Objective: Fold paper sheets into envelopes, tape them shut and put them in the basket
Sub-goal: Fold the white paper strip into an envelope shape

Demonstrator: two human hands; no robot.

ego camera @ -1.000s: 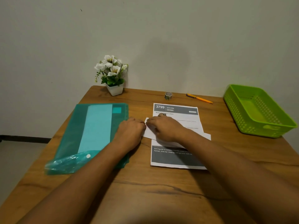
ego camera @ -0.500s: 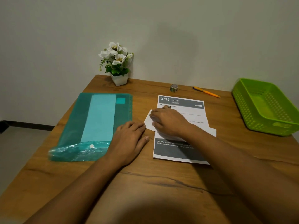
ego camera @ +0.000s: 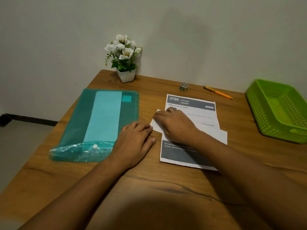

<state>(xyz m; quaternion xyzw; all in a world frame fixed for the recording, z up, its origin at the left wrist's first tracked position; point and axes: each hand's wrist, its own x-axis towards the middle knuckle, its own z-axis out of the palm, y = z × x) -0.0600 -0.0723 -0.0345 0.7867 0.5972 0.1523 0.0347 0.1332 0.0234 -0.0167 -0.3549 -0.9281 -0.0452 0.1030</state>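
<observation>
A folded white paper (ego camera: pixel 214 136) lies crosswise on a printed sheet (ego camera: pixel 192 103) in the middle of the wooden table. My right hand (ego camera: pixel 174 125), a ring on one finger, presses flat on the folded paper's left part. My left hand (ego camera: pixel 135 140) rests palm down on the table just left of the paper, between it and a teal plastic folder (ego camera: pixel 103 120). A small roll of tape (ego camera: pixel 183 87) stands behind the printed sheet. The green basket (ego camera: pixel 280 110) sits at the right edge, with nothing visible inside it.
A white pot of artificial flowers (ego camera: pixel 125 60) stands against the wall at the back. An orange pen (ego camera: pixel 218 92) lies right of the tape. The table's left edge runs beside the folder.
My left hand has drawn back from the paper's left edge and come to rest flat on the table. My right hand stays pressed on the folded paper.
</observation>
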